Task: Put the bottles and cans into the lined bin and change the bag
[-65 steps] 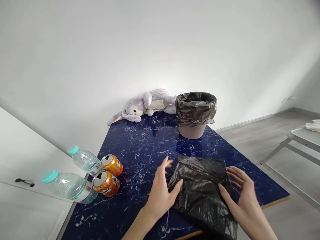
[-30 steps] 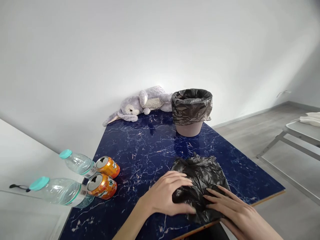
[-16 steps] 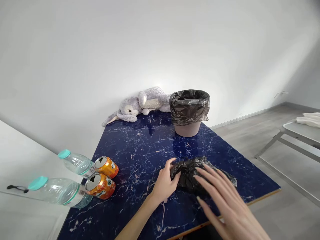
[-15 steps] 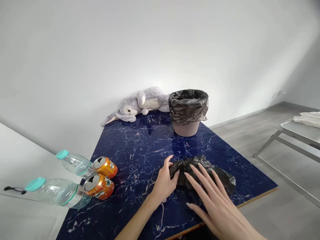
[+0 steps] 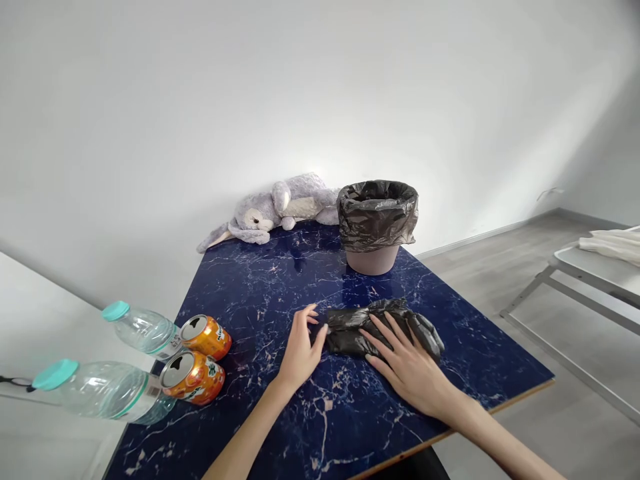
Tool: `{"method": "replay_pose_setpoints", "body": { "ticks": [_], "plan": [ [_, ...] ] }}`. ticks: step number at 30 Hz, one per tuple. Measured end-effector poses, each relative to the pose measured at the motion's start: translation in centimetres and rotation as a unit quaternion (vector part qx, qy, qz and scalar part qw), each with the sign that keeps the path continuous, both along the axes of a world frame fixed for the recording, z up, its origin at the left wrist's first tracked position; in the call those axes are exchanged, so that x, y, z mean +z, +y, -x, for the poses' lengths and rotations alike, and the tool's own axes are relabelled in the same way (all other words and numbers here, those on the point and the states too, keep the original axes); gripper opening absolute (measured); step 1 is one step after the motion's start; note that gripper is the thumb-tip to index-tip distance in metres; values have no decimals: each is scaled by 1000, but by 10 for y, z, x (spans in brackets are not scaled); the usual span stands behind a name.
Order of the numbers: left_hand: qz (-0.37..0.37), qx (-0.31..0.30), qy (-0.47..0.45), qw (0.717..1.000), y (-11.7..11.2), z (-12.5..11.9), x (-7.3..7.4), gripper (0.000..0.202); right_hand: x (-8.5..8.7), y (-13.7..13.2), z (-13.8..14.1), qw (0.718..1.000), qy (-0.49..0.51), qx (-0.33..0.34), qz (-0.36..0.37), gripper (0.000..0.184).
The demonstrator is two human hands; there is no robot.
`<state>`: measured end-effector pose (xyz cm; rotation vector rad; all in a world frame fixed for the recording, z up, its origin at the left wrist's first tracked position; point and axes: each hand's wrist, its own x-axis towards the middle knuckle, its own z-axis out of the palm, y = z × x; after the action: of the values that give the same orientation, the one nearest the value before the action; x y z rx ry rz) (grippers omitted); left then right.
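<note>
A crumpled black plastic bag (image 5: 350, 329) lies bunched in a low, long heap on the blue marbled table (image 5: 260, 287). My right hand (image 5: 410, 367) presses down on its middle and right part, palm down with the fingers spread. At the bag's left end is my left hand (image 5: 300, 347), its fingers slightly curled and the thumb held apart, with nothing visible between them. Whether the left thumb touches the bag I cannot tell.
Behind the bag stands a bin (image 5: 373, 260) lined with a black bag (image 5: 377, 223). A grey plush toy (image 5: 285, 203) lies by the wall. Two orange cans (image 5: 213, 337) and two clear bottles (image 5: 110, 390) with turquoise caps stand at left. A folding table (image 5: 600, 280) is at right.
My left hand has come off the bag's left end and moved left. The right hand has shifted forward and left, flattening onto the bag, which now lies longer and further left.
</note>
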<state>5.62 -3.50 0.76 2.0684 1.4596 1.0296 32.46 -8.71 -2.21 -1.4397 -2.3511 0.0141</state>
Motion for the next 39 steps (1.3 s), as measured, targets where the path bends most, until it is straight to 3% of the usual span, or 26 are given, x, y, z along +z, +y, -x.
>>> {"method": "replay_pose_setpoints", "body": {
  "ticks": [5,9,12,14,17,21,24,29,33,39],
  "plan": [
    [22,51,-92,994,1,12,-2,35,-10,41,-54,999,-2,0,35,55],
    [8,38,-76,996,-3,10,-3,33,-11,71,-108,999,11,5,49,55],
    [-8,30,-61,998,-6,9,-2,27,-2,74,-121,1000,12,28,9,51],
    [-13,22,-50,998,-7,8,-1,23,5,64,-108,998,34,17,-48,49],
    [-10,12,-40,999,-8,7,1,19,14,39,-64,991,92,21,-94,48],
    [-2,12,-51,999,-8,6,4,18,20,19,7,984,95,149,-12,50],
    [8,21,-65,998,-7,7,4,21,22,33,55,971,67,224,43,55],
    [-19,55,-48,997,-5,10,1,27,20,85,122,965,48,250,58,59],
    [-34,46,27,998,-7,8,0,31,8,106,150,968,13,249,27,66],
    [-2,37,99,994,-11,4,3,35,-18,108,154,969,-13,240,-61,71]
  ]
}}
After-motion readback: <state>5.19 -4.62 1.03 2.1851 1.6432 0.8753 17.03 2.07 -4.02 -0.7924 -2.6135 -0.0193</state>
